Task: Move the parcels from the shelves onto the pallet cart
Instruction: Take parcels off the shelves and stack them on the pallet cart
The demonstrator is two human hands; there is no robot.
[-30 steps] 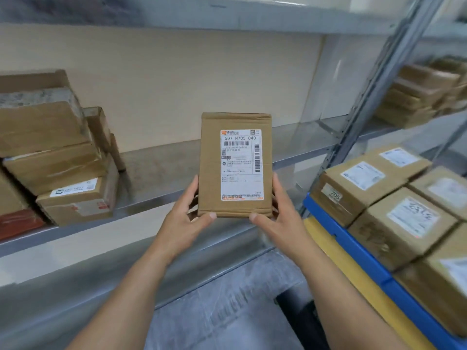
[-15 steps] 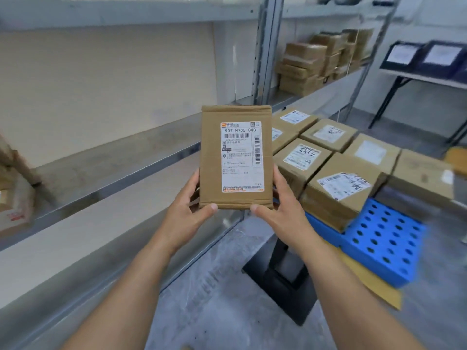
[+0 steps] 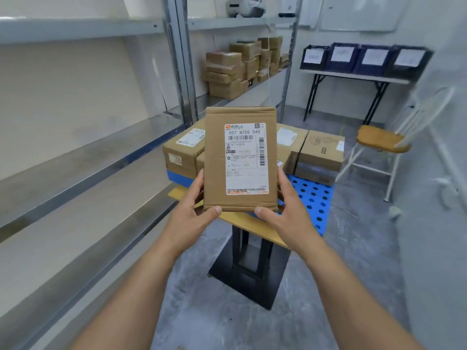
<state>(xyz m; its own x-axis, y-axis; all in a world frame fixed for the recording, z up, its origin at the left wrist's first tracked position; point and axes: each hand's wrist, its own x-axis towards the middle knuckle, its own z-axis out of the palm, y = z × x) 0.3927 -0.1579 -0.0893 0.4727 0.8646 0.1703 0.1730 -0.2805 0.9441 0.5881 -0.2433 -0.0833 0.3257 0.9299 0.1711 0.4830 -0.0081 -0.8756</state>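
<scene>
Parcel (image 3: pixel 240 157) upright between left hand (image 3: pixel 190 210) and right hand (image 3: pixel 288 210) — both gripping it

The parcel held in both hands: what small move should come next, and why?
Probably carry the parcel forward and lower it onto the bare near part of the blue pallet. It is held upright in the air by the left hand and right hand, and other parcels already fill the pallet's far side.

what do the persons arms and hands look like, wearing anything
Both forearms, left and right, are bare to the frame's lower edge: no sleeves, watch or wristbands. The left hand and right hand wear no gloves. The thumbs carry no rings and have short nails; the other fingers are mostly hidden.
</scene>
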